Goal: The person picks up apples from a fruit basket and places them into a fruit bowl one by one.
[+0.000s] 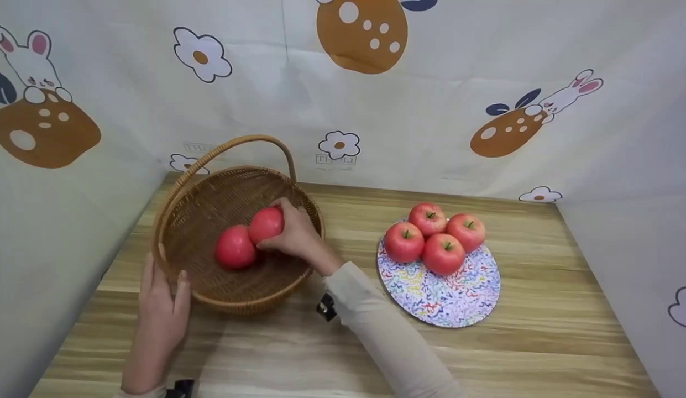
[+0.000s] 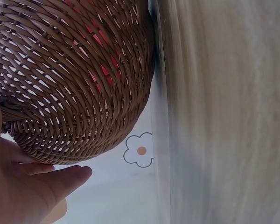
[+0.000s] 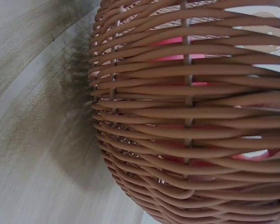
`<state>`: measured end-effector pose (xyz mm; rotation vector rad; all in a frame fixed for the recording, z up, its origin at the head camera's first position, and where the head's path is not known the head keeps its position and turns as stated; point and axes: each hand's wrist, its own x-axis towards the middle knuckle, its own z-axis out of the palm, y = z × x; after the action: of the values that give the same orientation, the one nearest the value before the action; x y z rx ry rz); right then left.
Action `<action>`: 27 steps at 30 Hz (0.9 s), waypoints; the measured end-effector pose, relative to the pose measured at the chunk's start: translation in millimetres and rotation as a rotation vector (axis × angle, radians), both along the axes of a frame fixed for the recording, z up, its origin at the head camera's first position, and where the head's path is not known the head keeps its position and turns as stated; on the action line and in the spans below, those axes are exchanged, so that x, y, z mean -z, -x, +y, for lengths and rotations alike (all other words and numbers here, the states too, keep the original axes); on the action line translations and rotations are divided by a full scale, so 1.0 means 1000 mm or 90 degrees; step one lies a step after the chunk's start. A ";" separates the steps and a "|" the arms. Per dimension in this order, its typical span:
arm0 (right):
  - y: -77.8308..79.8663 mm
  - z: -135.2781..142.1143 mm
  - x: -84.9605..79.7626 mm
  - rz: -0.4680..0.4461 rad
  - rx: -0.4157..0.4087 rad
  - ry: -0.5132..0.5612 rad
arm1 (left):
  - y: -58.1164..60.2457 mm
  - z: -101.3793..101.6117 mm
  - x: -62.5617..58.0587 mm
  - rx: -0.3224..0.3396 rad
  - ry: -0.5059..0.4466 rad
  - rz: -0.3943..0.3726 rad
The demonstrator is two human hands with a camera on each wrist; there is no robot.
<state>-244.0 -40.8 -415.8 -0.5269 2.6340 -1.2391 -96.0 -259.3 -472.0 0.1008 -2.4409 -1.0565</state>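
Note:
Inside a brown wicker basket [image 1: 215, 204], my right hand [image 1: 293, 232] pinches a red apple [image 1: 265, 224] between thumb and fingers. Another apple [image 1: 235, 247] lies beside it in the basket, the two seeming to touch. My left hand [image 1: 163, 304] grips the basket's near-left rim, its thumb over the edge and its fingers at the outer side. In the left wrist view, the left hand [image 2: 32, 189] shows against the woven wall [image 2: 84, 84], with red showing through the gaps. The right wrist view is mostly basket weave [image 3: 191, 107], which largely hides the right hand.
To the right, several red apples [image 1: 443, 254] cluster at the back of a round, multicoloured plate [image 1: 448, 304]. The basket's tall arched handle [image 1: 232, 142] rises on its left and back. Printed cloth walls [image 1: 409, 127] enclose the wooden table [image 1: 553, 265].

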 end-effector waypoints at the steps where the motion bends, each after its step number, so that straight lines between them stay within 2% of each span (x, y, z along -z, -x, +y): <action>1: 0.000 0.000 0.000 0.001 0.000 0.002 | 0.000 0.000 0.000 0.000 -0.001 -0.001; 20: -0.009 0.006 -0.007 0.037 -0.015 0.025 | 0.001 0.000 0.005 0.007 -0.013 0.051; 27: -0.012 0.007 -0.008 0.038 -0.018 0.038 | 0.001 -0.001 0.004 0.001 -0.013 0.025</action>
<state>-231.7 -34.1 -408.2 -0.6172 2.6350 -1.3171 -96.8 -260.2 -476.0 0.0852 -2.3961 -1.0751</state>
